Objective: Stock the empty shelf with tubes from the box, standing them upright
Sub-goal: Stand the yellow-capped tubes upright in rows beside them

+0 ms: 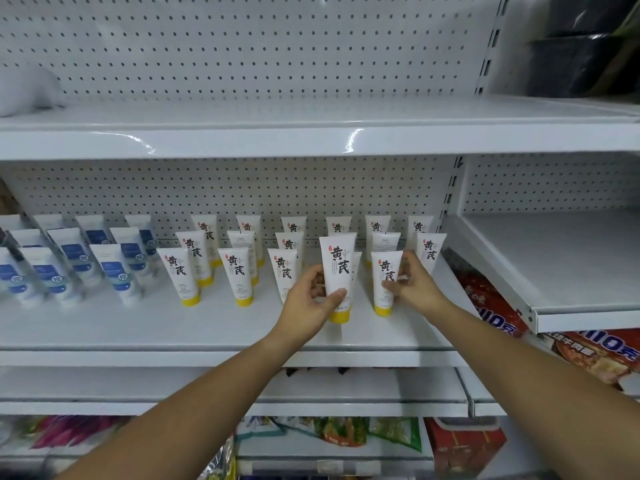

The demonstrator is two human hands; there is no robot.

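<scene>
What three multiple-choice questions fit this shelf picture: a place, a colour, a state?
1. Where do the blue-labelled tubes stand on the shelf? A left end; B right end; C centre.
2. What colour are the caps of the black-lettered tubes? A red; B yellow; C green.
3. What is the left hand doing? A hanging idle; B gripping a tube; C pressing the shelf.
Answers: A, they fill the left end; B, every cap shows yellow; B, thumb and fingers curl round it.
</scene>
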